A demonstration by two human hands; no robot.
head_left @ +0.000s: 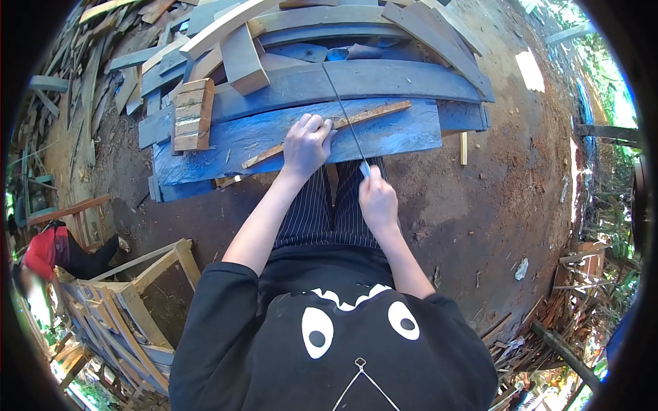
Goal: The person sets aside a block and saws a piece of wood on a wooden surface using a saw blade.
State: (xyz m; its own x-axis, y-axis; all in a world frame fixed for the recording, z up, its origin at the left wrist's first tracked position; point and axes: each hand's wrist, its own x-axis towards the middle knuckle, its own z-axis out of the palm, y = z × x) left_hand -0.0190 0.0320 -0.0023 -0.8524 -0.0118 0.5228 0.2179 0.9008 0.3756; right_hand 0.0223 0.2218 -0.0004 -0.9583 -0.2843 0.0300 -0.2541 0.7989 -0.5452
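A thin wooden strip (373,114) lies slantwise on a wide blue-grey plank (226,140). My left hand (308,142) is closed round the strip near its middle and presses it against the plank. In my right hand (378,198) is the light handle of a long, thin saw (345,113). The saw's blade points away from me and crosses over the strip, just right of my left fingers. Whether the blade has cut into the strip is too small to tell.
Stacked wooden blocks (193,115) stand on the plank's left end. Curved boards (384,77) and loose planks lie behind it. At the lower left is a wooden frame (147,294), with a person in red (48,253) beyond. Scrap wood is piled at the upper left.
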